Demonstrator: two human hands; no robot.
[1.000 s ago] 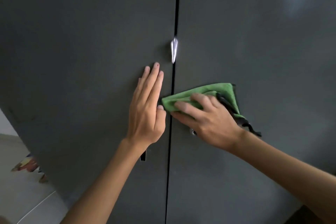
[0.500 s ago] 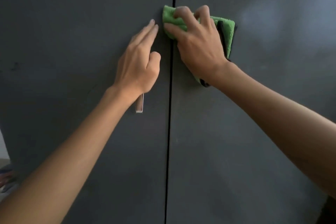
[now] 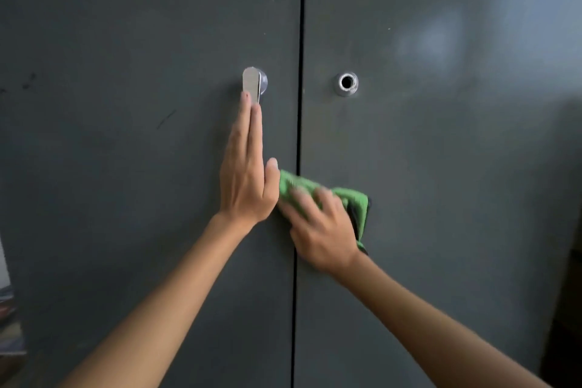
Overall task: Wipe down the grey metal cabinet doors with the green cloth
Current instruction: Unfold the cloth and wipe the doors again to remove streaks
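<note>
left hand (image 3: 248,179) flat on left door (image 3: 126,167), fingers straight | green cloth (image 3: 357,201) under right hand (image 3: 321,230), fingers spread

We record dim, cool light. Right hand (image 3: 321,230) motion-blurred; pale glare on the right door (image 3: 441,38), up and right of its fingers (image 3: 300,197).
</note>
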